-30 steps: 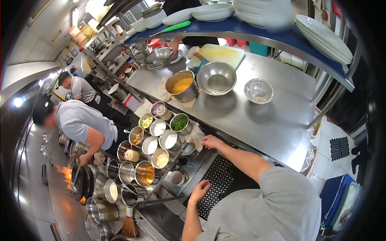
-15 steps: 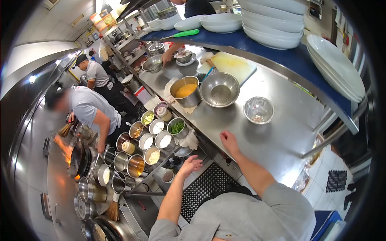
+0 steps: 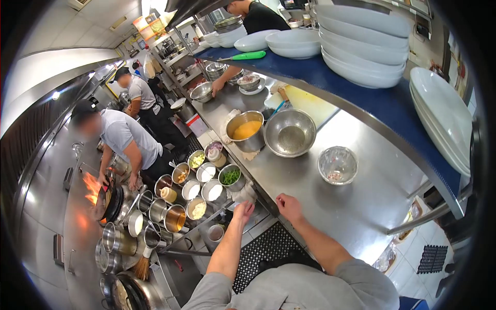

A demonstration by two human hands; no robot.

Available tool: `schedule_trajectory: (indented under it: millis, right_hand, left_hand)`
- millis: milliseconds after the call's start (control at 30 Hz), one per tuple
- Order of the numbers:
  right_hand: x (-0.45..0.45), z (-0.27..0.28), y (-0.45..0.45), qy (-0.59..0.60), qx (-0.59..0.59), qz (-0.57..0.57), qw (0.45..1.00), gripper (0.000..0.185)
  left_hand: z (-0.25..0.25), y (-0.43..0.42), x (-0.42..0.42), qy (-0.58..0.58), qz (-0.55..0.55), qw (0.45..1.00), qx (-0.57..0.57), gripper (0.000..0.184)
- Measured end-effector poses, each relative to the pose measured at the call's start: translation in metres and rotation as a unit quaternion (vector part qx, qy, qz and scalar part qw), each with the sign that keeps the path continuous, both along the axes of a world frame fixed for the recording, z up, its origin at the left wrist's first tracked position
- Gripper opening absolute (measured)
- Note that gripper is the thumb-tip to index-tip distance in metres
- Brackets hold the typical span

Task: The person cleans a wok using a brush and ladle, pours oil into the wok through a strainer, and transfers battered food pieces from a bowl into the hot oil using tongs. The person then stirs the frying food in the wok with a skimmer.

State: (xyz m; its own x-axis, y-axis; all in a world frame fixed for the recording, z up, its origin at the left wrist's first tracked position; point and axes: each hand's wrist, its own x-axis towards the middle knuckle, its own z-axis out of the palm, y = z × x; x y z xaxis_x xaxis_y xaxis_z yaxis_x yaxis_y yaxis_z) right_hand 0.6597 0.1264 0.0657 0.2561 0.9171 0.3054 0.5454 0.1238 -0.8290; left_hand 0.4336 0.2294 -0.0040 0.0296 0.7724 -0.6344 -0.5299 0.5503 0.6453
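My left hand is beside the prep rail, just below a crumpled cloth. Its fingers are curled together, and whatever they hold, if anything, is hidden. Over the front edge of the steel counter, my right hand has its fingers closed too; their inner side does not show. Close to my left hand stand a steel container of chopped greens and a container of pale, lumpy food. Beyond my right hand, a small metal bowl with some residue rests on the counter.
A large steel bowl and a pot of orange liquid stand farther back. White plates are stacked on the blue shelf overhead. At left, a co-worker handles a flaming wok. A black mat covers the floor.
My left hand has moved up toward the cloth and its fingers have curled in. My right hand has come slightly down and left to the counter's edge. The view has shifted slightly.
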Motion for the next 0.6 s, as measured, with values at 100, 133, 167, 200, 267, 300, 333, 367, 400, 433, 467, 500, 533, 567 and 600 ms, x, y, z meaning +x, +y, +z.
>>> schedule_trajectory:
  millis: [100, 133, 167, 200, 267, 300, 333, 367, 400, 433, 467, 500, 533, 567, 600]
  right_hand:
    - [0.002, -0.004, 0.002, 0.019, -0.003, 0.022, 1.000, 0.008]
    - [0.001, -0.005, 0.002, 0.038, -0.008, 0.031, 0.999, 0.008]
    - [0.000, -0.007, 0.002, 0.036, -0.010, 0.039, 0.999, 0.008]
    - [-0.001, -0.007, 0.002, 0.038, -0.011, 0.030, 0.999, 0.008]
    - [-0.001, -0.008, 0.001, 0.039, -0.013, 0.029, 0.999, 0.008]
    - [-0.001, -0.009, 0.002, 0.033, 0.001, 0.029, 0.999, 0.008]
    - [0.000, -0.011, 0.003, 0.028, 0.017, 0.028, 0.999, 0.008]
    - [0.001, -0.012, 0.003, 0.028, 0.018, 0.031, 0.999, 0.008]
    - [0.000, -0.012, 0.004, 0.025, 0.022, 0.027, 0.999, 0.008]
    - [-0.001, -0.010, 0.002, 0.024, 0.025, 0.020, 0.999, 0.007]
    - [-0.002, -0.009, 0.002, 0.027, 0.025, 0.020, 0.999, 0.007]
    - [-0.001, -0.006, 0.002, 0.009, 0.025, 0.019, 0.999, 0.007]
    - [-0.001, -0.004, 0.002, -0.008, 0.026, 0.018, 0.999, 0.007]
    - [-0.002, -0.005, 0.001, -0.007, 0.025, 0.018, 1.000, 0.007]
    - [-0.002, -0.007, 0.003, -0.013, 0.033, 0.018, 0.999, 0.007]
  left_hand:
    - [-0.003, 0.013, 0.000, -0.023, 0.023, 0.999, 0.014, 0.041]
    - [-0.004, 0.014, -0.001, -0.024, 0.031, 0.999, 0.013, 0.041]
    - [-0.005, 0.019, 0.001, -0.024, 0.055, 0.998, 0.003, 0.035]
    - [-0.006, 0.024, 0.003, -0.025, 0.079, 0.997, -0.007, 0.028]
    - [-0.007, 0.024, -0.001, -0.023, 0.062, 0.998, -0.016, 0.019]
    - [-0.004, 0.021, -0.002, -0.039, 0.009, 0.999, 0.001, 0.019]
    - [0.000, 0.018, -0.002, -0.053, -0.046, 0.997, 0.020, 0.020]
    - [0.003, 0.013, 0.000, -0.010, -0.099, 0.994, 0.036, 0.022]
    - [0.011, 0.008, 0.004, -0.008, -0.097, 0.995, 0.037, 0.022]
    - [0.014, 0.004, 0.008, 0.026, -0.087, 0.996, 0.026, 0.021]
    - [0.019, 0.001, 0.009, 0.060, -0.078, 0.995, 0.014, 0.020]
    - [0.018, -0.002, 0.007, 0.105, -0.110, 0.988, 0.018, 0.014]
    - [0.018, -0.005, 0.003, 0.107, -0.110, 0.988, 0.017, 0.014]
    - [0.017, -0.008, -0.002, 0.119, -0.143, 0.982, 0.029, 0.015]
    - [0.023, -0.011, -0.003, 0.130, -0.175, 0.975, 0.042, 0.018]
